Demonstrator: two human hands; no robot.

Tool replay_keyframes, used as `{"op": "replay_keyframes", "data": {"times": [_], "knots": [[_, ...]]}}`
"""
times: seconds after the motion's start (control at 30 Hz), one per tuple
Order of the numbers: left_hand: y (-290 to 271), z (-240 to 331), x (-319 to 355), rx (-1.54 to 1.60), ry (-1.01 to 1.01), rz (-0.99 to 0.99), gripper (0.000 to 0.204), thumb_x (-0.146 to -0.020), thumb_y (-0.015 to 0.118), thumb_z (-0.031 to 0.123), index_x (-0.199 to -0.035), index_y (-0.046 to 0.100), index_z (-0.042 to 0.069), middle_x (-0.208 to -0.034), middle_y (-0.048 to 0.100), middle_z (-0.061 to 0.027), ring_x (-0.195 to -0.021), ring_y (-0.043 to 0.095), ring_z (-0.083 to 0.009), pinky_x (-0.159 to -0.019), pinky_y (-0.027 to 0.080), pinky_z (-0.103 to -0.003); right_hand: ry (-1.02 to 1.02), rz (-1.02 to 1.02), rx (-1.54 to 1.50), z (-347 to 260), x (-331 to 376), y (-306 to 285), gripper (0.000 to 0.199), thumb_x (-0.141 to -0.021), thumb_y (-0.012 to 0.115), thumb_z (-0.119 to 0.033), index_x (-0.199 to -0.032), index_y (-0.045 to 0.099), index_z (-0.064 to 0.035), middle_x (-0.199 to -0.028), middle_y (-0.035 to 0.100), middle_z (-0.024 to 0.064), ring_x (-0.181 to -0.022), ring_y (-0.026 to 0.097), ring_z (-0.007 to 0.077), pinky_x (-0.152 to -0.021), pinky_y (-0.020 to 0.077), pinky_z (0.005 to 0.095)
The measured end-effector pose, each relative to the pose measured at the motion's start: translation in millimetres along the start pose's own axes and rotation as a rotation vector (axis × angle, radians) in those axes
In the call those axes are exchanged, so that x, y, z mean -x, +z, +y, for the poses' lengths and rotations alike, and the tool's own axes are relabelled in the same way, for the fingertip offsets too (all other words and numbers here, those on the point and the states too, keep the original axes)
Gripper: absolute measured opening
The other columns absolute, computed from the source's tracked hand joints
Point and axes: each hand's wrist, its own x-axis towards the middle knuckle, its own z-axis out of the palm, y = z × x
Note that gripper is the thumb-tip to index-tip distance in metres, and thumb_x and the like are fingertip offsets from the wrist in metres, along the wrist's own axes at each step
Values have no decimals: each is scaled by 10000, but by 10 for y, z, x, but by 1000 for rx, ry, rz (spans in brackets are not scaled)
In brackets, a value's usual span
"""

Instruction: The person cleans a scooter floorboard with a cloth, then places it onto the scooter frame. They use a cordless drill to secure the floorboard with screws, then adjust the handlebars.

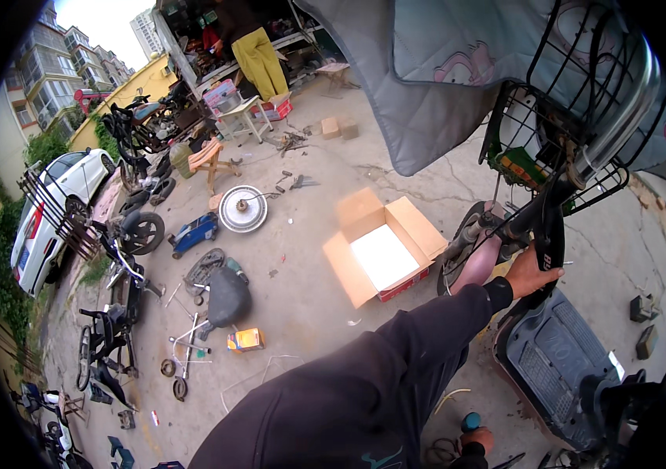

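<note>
My left hand (530,277), at the end of an outstretched dark sleeve, is wrapped round the edge of the black front panel (549,234) of an electric scooter. The scooter's grey ribbed footboard (561,356) lies just below that hand. A black wire basket (532,144) and a grey quilted cover (434,86) are at its front. Low in the picture, my right hand (479,441) is closed beside a round teal piece (470,422). Whether it holds that piece cannot be made out, as its fingers are mostly hidden.
An open cardboard box (386,248) stands beside the scooter's front wheel. Leftward lie a wheel hub (243,209), a blue floor jack (193,234), a black saddle (229,297) and a small orange box (246,339). Parked two-wheelers (118,305) line the left. A person in yellow trousers (258,62) stands behind.
</note>
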Motion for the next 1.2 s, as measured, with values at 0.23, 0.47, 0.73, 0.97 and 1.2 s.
{"op": "replay_keyframes", "data": {"times": [0.23, 0.47, 0.73, 0.97, 1.2], "knots": [[0, 13, 9, -45, 47, 40, 684, -749, 788, 368, -1221, 474, -14, -1063, 636, -180, -1002, 639, -336, -864, 511, -408, 13, 2, 15, -6, -34, 107, 295, -728, 740, -289, -942, 749, -87, -1021, 735, 125, -998, 702, 284, -848, 565, 375], [-38, -39, 29, -114, 74, 83, 651, -754, 788, 349, -1193, 481, -20, -999, 651, -178, -930, 672, -326, -804, 536, -404, -7, -22, 33, -102, 86, -5, 317, -737, 742, -295, -971, 739, -82, -1036, 732, 120, -1004, 701, 279, -842, 568, 378], [-23, 67, 70, -52, 9, 30, 659, -772, 781, 376, -1175, 471, -43, -904, 667, -163, -708, 693, -281, -660, 561, -373, -29, -53, 90, -116, 104, -36, 270, -764, 715, -257, -978, 737, -94, -1037, 729, 115, -1005, 699, 273, -834, 569, 364], [-23, 63, 51, -262, 37, 82, 692, -775, 746, 442, -1200, 485, -39, -1001, 664, -213, -964, 650, -397, -839, 518, -444, -84, 78, 106, -83, 62, 133, 223, -746, 717, -307, -907, 749, -156, -998, 737, 76, -966, 713, 244, -787, 568, 357], [-54, 53, 70, -264, 49, 68, 674, -772, 747, 434, -1198, 498, -25, -1043, 659, -222, -956, 651, -400, -827, 522, -444, -65, 78, 153, -136, 132, 85, 203, -740, 717, -296, -890, 746, -163, -989, 738, 76, -968, 713, 258, -789, 564, 378]]}}
